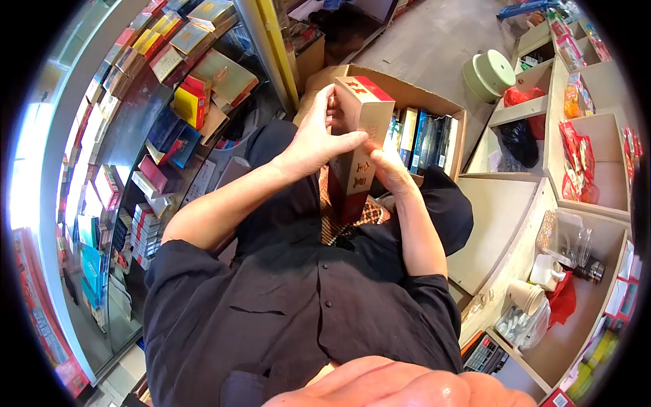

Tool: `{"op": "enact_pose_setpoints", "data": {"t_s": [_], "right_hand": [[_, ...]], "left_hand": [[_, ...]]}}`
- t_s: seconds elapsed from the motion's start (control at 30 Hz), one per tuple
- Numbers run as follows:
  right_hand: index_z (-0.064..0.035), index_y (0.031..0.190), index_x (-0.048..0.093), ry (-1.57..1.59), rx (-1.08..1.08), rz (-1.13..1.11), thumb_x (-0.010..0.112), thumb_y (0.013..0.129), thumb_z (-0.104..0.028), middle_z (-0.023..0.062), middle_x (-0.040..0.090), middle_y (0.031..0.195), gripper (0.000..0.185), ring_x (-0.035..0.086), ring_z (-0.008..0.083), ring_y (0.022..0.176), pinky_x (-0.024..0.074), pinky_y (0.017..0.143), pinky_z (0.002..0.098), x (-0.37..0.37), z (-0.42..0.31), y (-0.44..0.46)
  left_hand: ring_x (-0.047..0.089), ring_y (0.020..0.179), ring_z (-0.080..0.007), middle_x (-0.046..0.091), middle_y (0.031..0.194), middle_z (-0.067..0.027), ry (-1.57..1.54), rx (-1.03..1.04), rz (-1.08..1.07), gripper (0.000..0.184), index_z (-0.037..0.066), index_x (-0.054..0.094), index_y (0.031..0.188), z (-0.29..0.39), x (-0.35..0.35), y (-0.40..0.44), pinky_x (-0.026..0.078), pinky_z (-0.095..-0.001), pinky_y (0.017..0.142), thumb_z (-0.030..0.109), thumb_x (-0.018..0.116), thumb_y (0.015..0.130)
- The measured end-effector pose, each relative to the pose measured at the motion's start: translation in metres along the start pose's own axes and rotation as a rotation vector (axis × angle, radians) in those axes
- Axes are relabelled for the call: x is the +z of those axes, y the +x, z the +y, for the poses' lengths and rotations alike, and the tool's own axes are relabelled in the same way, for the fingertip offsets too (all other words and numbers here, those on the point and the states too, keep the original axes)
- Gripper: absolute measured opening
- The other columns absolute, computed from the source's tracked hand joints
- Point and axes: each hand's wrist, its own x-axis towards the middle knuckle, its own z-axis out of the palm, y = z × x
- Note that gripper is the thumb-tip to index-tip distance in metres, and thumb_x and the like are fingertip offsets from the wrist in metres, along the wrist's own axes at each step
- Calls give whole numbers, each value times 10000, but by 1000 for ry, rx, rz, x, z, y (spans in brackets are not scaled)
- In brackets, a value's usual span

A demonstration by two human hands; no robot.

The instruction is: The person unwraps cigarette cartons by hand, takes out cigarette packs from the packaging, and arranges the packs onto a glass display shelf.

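Observation:
A long beige and red carton (pixel 361 178) with printed characters on its side stands upright above my lap. My left hand (pixel 324 132) grips it near the top, fingers round the far edge and thumb across the near side. My right hand (pixel 393 166) holds the opposite side, a little lower, with the thumb against the carton. Just beyond it sits an open cardboard box (pixel 413 97) with several dark, blue and cream packs (pixel 424 139) standing in it. Part of that box is hidden behind my hands and the carton.
On my left stands a glass display case (pixel 152 102) with several cigarette packs and cartons on its shelves. Wooden shelving (pixel 505 224) on my right holds bags, paper cups (pixel 524 296) and a calculator (pixel 485 354). A pale green stool (pixel 489 72) stands on the floor ahead.

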Motion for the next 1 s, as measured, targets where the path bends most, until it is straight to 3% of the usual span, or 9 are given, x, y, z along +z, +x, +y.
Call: {"op": "enact_pose_setpoints", "data": {"t_s": [0.1,0.2,0.37,0.53,0.6,0.7,0.77,0.9,1.0], "right_hand": [[-74,1505,138,20,12,45,779,656,-594,121,338,1453,1185,338,225,1340,297,1084,376,3,6,0],[-72,1506,136,271,-17,-12,755,683,-600,124,339,1465,1157,324,225,1360,304,1082,379,5,-1,3],[-49,1374,370,209,-67,23,718,801,-436,87,501,1285,774,490,184,1180,362,1036,339,10,-7,3],[-32,1362,367,271,9,52,750,787,-388,103,494,1276,778,491,183,1173,408,996,348,19,1,-1],[-24,1356,372,364,145,19,757,784,-381,109,506,1263,777,503,183,1154,428,973,343,15,15,-4],[-13,1327,413,170,139,193,714,834,-326,102,553,1202,658,544,178,1086,449,938,329,21,15,-3],[-10,1315,428,38,74,265,686,858,-266,102,560,1196,584,556,175,1063,454,927,323,24,10,-2],[-9,1310,449,-63,-26,302,652,874,-198,101,565,1202,516,563,179,1059,456,923,321,28,-3,-4],[-8,1303,458,-13,-29,337,587,927,-263,98,569,1192,472,559,178,1056,453,919,321,24,-5,-6]], "left_hand": [[475,1183,-226,430,1316,-153,-18,-21,7,971,-6,181,1453,-8,-5,4,408,-360,1003,251,788,740],[465,1210,-224,426,1335,-160,-93,-95,-13,944,-7,176,1460,5,-7,3,385,-356,1029,243,768,767],[414,1265,-197,428,1367,-123,-287,-38,-106,693,5,262,1445,4,-7,5,306,-361,1084,316,567,905],[453,1252,-194,456,1363,-104,-462,-243,-107,626,41,326,1412,13,-5,-1,328,-367,1069,348,550,914],[463,1239,-186,464,1358,-100,-479,-285,-118,610,47,329,1412,3,-5,0,337,-367,1060,355,535,928],[465,1225,-180,500,1317,-96,-385,-213,-81,628,46,344,1406,0,-10,8,354,-341,1040,409,546,936],[485,1188,-177,522,1271,-116,-44,-186,59,643,15,357,1390,-11,-15,10,397,-323,995,350,617,906],[551,1117,-192,570,1201,-134,323,-11,-2,634,3,408,1354,-18,-23,10,455,-315,945,240,707,848],[514,1172,-194,531,1264,-146,225,-21,-80,659,8,371,1389,-12,-22,9,443,-334,970,216,691,852]]}}
